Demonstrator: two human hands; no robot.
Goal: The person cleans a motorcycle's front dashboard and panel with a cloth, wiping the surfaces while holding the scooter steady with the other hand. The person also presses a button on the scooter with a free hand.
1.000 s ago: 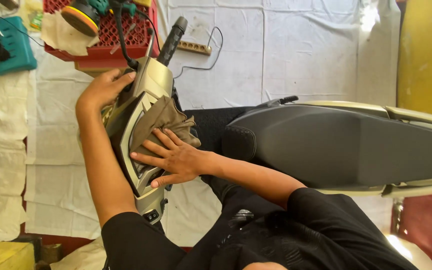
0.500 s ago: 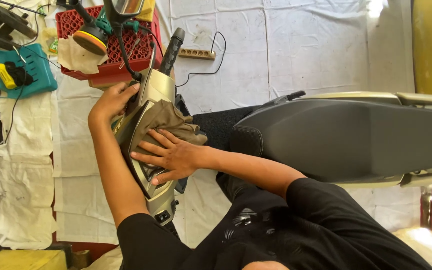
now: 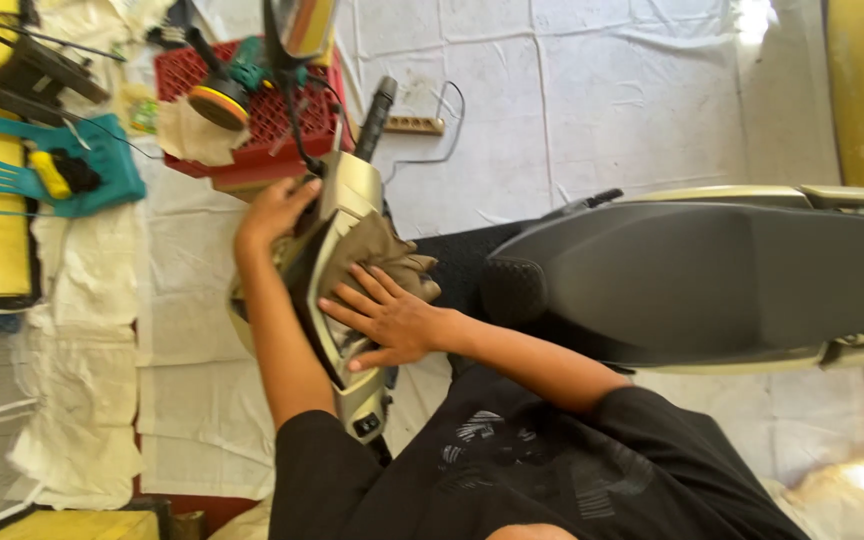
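Observation:
A scooter's pale gold handlebar cover (image 3: 347,200) runs down the middle left of the head view. A crumpled brown cloth (image 3: 384,255) lies on it. My right hand (image 3: 387,320) presses flat on the lower part of the cloth, fingers spread toward the left. My left hand (image 3: 274,212) grips the far left edge of the cover, near the black cables. A black handlebar grip (image 3: 374,110) sticks up behind the cover.
The scooter's black seat (image 3: 712,275) fills the right side. A red crate (image 3: 272,120) with a polisher and its orange pad (image 3: 217,105) stands behind the cover. A power strip (image 3: 414,125) lies on the white floor sheets (image 3: 602,100). A teal tool tray (image 3: 102,165) sits at far left.
The view has shifted, so the scene sits further right and lower. My right hand stays pressed on the cloth and my left hand keeps its grip on the cover.

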